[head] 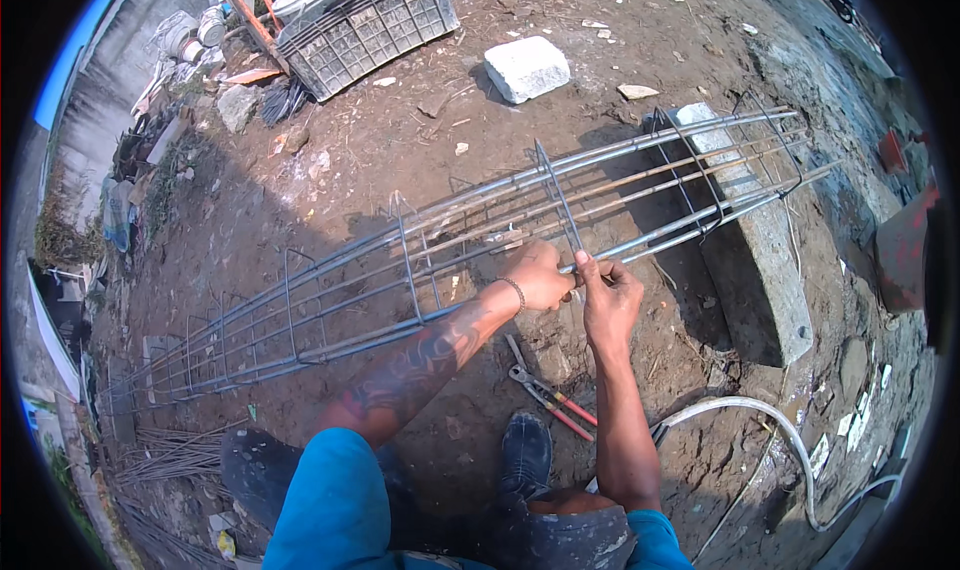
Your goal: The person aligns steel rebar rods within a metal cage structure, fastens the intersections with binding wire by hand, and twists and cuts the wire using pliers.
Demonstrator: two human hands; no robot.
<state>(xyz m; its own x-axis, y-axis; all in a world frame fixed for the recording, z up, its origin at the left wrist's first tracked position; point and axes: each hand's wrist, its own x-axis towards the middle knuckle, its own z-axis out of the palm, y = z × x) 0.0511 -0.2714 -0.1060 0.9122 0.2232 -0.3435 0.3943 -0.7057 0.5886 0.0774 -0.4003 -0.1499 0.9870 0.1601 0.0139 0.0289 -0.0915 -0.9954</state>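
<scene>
A long cage of steel reinforcing bars (480,250) with bent steel stirrups (406,255) lies diagonally before me. My left hand (534,276) is closed at the near bars, just left of one stirrup (559,195); what its fingers hold is hidden. My right hand (611,292) has its thumb and fingers pinched on the lower end of that stirrup, where it meets the near bar. The two hands almost touch. Pincers with red handles (551,397) lie on the soil below them, jaws towards the cage.
A concrete beam (757,270) supports the cage's right part. A white block (527,69) and a dirty plastic crate (375,34) stand beyond. A pale hose (787,427) curves at lower right; thin steel rods (176,450) lie at lower left, near my boots (526,450).
</scene>
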